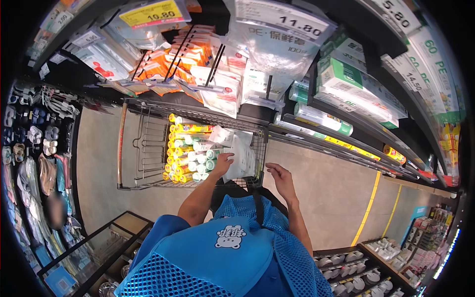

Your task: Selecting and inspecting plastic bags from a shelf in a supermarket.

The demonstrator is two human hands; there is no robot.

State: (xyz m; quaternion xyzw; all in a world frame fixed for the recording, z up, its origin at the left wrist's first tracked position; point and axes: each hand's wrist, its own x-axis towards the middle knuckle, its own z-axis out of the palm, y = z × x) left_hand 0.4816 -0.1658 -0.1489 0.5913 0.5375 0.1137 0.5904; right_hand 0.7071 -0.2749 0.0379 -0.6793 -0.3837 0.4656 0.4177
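Observation:
My left hand [223,165] reaches over the side of a wire shopping cart [152,182]. Its fingers are apart over the edge of white, flat plastic packets [240,157], and whether they touch is hard to see. Beside it in the cart lie stacked rolls: green-and-white ones [202,159] near the hand, and yellow-wrapped ones [182,170] towards the cart's handle. My right hand [281,180] hangs above the floor just past the cart's right end, its fingers slightly bent and nothing in them.
Ahead, shelves hold hanging orange packets [154,70], clear bags [271,52] and green-and-white boxes [360,83]. Slippers [35,135] hang at far left. A black-framed stand [128,222] is at lower left, a rack of white dishes [352,273] at lower right. Yellow lines [367,211] cross the floor.

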